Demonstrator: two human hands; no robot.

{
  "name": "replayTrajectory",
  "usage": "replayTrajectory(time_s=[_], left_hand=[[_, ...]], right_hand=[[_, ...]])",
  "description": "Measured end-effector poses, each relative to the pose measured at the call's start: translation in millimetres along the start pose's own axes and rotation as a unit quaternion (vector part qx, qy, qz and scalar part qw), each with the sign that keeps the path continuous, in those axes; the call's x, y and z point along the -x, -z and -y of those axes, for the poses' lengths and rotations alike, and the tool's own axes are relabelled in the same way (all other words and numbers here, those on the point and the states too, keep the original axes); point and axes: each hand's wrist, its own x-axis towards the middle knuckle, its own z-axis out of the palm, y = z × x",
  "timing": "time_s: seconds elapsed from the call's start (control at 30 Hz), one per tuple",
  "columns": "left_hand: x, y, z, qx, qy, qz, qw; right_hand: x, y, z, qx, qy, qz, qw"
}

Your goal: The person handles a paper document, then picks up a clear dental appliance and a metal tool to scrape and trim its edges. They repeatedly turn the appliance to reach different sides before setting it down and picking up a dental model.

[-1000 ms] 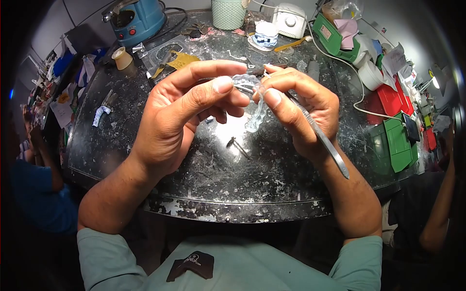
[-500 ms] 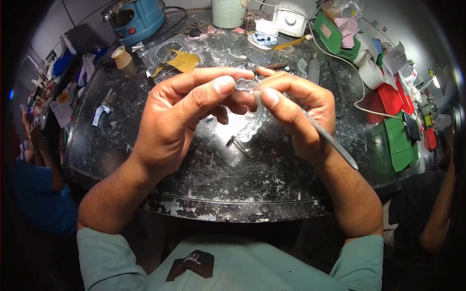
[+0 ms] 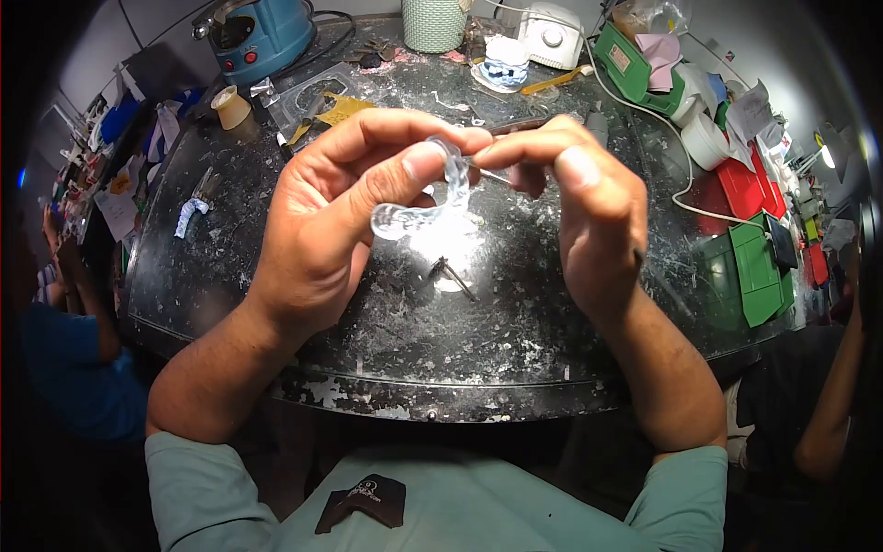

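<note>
My left hand (image 3: pixel 322 207) pinches a clear plastic dental aligner (image 3: pixel 401 221) between thumb and fingertips, its arch hanging down toward me. My right hand (image 3: pixel 602 216) is closed round a slim metal hand instrument (image 3: pixel 497 176). The instrument's thin end points left toward the upper part of the aligner, while its handle, blurred, sticks out below the palm. Right fingertips are close beside the aligner's rim. On the brightly lit bench under both hands lies a small dark, thin tool (image 3: pixel 452 278).
The worn black bench (image 3: pixel 395 340) carries a dental model (image 3: pixel 504 64), a yellow-handled knife (image 3: pixel 556 80), a beige cup (image 3: pixel 230 109) and a blue machine (image 3: pixel 262 41). Green bins (image 3: pixel 756 271) and a white cable (image 3: pixel 678 147) are on the right. Other people sit at both sides.
The aligner has turned, its free arm swinging from lower right to lower left. My right hand has let go of it, rolled over and brought the instrument's thin end toward it.
</note>
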Motion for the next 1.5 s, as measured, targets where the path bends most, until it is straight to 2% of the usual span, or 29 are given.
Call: replayTrajectory(time_s=[0.07,0.1,0.27,0.37,0.5,0.57,0.8,0.9,1.03,1.13,1.2,1.23,1.5], left_hand=[[1,-2,-5,0.086,0.058,-0.014,0.995],[0,1,-7,0.112,0.085,0.002,0.99],[1,2,-7,0.105,0.1,-0.002,0.989],[2,2,-3,0.141,0.097,-0.011,0.985],[2,1,-5,0.161,0.117,-0.027,0.98],[2,1,-7,0.16,0.125,-0.025,0.979],[3,0,-6,0.148,0.15,-0.022,0.977],[3,5,-4,0.155,0.145,-0.021,0.977],[0,4,-8,0.131,0.146,-0.004,0.981],[0,3,-10,0.119,0.146,-0.01,0.982],[1,2,-8,0.123,0.151,-0.022,0.981],[1,2,-7,0.126,0.156,-0.033,0.979],[1,12,-3,0.123,0.157,-0.021,0.98]], right_hand=[[-2,6,0,0.087,0.01,-0.017,0.996],[-4,7,2,0.077,0.013,-0.022,0.997],[-3,2,2,0.007,0.049,-0.061,0.997],[2,0,5,-0.074,0.016,-0.02,0.997],[3,6,6,-0.013,0.011,0.022,1.0],[2,8,4,0.08,0.075,0.026,0.994],[-1,7,1,0.052,0.087,0.027,0.995],[-3,6,-4,0.026,0.123,0.068,0.99],[-3,6,-4,-0.005,0.117,0.049,0.992],[-5,12,-2,0.039,0.11,0.085,0.99],[-4,8,0,0.03,0.069,0.054,0.996],[-2,3,1,-0.017,0.029,0.021,0.999],[-2,5,-5,-0.076,-0.008,0.072,0.995]])
